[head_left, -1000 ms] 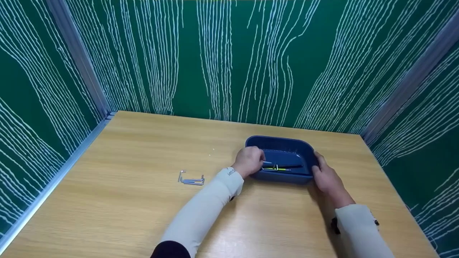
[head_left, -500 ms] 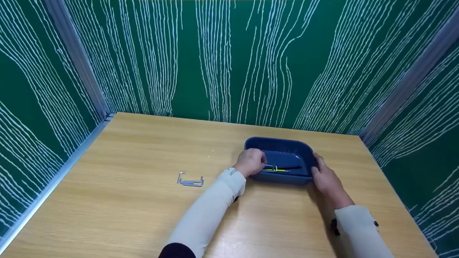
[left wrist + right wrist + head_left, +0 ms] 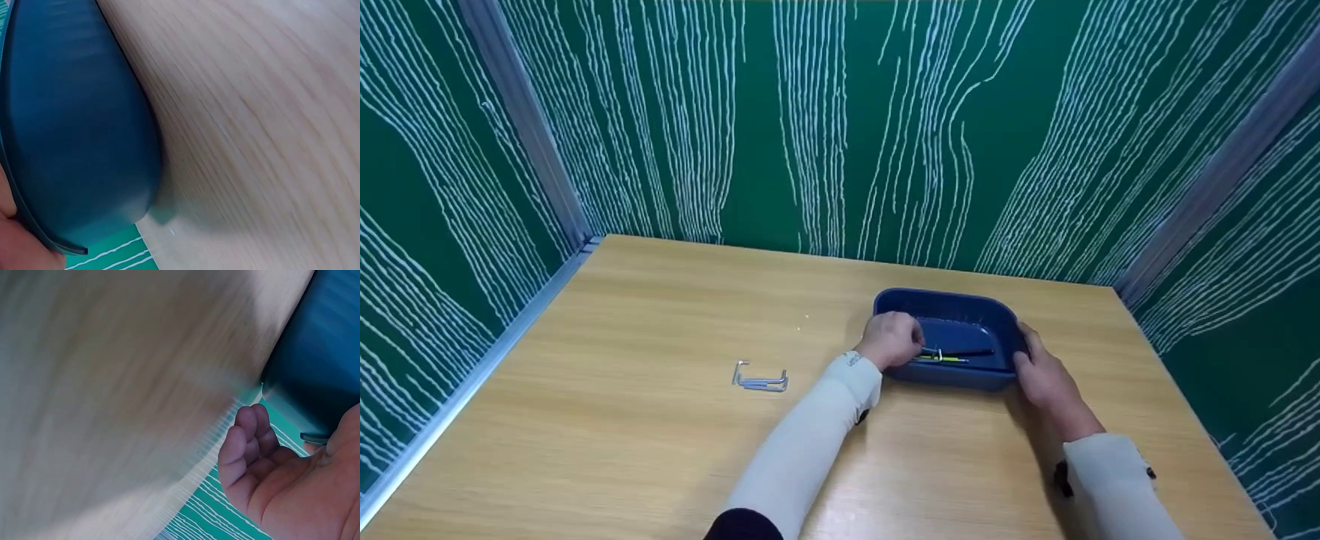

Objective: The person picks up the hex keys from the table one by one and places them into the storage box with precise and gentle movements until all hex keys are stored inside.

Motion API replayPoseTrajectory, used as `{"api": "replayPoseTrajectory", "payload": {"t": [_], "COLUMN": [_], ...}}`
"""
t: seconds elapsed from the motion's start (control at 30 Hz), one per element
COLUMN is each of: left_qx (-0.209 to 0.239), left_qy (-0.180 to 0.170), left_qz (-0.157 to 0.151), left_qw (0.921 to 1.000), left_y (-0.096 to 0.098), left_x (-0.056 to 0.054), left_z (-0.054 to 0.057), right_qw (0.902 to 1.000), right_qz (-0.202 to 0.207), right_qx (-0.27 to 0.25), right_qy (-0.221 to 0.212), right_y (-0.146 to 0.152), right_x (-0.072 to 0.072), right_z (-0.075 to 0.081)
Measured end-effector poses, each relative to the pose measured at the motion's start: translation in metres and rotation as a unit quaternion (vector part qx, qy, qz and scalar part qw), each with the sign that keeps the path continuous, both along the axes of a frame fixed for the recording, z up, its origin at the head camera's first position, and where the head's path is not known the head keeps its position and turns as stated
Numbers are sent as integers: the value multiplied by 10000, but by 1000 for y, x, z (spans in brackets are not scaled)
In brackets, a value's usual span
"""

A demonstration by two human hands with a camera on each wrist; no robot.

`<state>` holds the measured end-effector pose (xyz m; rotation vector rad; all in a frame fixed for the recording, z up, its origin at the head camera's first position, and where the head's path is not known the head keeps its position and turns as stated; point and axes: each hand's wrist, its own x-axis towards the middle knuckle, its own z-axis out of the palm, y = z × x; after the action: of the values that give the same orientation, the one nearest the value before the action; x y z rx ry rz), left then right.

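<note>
The right hand (image 3: 1048,376), as I follow it on my feed, grips the blue bin (image 3: 949,378) at its 3 o'clock end, thumb over the rim. That bin sits at 4 o'clock in my head view. Well apart, toward its 8 o'clock, L-shaped keys (image 3: 763,388) lie on the wooden table (image 3: 660,450). At the bin's 9 o'clock, the left hand (image 3: 891,340) dips inside, fingers curled; I can't tell whether they pinch anything. Just beside them lies a yellow stick (image 3: 954,360). Beyond, at 12, stands a green wall (image 3: 754,150).

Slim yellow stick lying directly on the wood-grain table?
No, the slim yellow stick lies inside the dark blue, rounded rectangular bin.
</note>
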<state>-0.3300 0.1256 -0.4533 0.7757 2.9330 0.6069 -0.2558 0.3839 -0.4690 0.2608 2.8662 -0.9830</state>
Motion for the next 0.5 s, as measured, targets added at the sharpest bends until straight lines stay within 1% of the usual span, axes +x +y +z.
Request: {"api": "replayPoseTrajectory", "payload": {"t": [0.07,0.33,0.5], "left_qx": [-48,-174,-194], "left_qy": [41,-37,-182], "left_qz": [-46,-79,75], "left_qw": [10000,9998,9996], "left_y": [0,1,1], "left_x": [0,1,2], "left_z": [0,3,3], "right_qw": [10000,9987,9985], "right_qz": [-43,-193,-190], "right_qx": [-12,-422,-431], "right_qy": [-17,-230,-261], "right_y": [0,-1,-1], "right_x": [0,1,0], "right_z": [1,2,0]}}
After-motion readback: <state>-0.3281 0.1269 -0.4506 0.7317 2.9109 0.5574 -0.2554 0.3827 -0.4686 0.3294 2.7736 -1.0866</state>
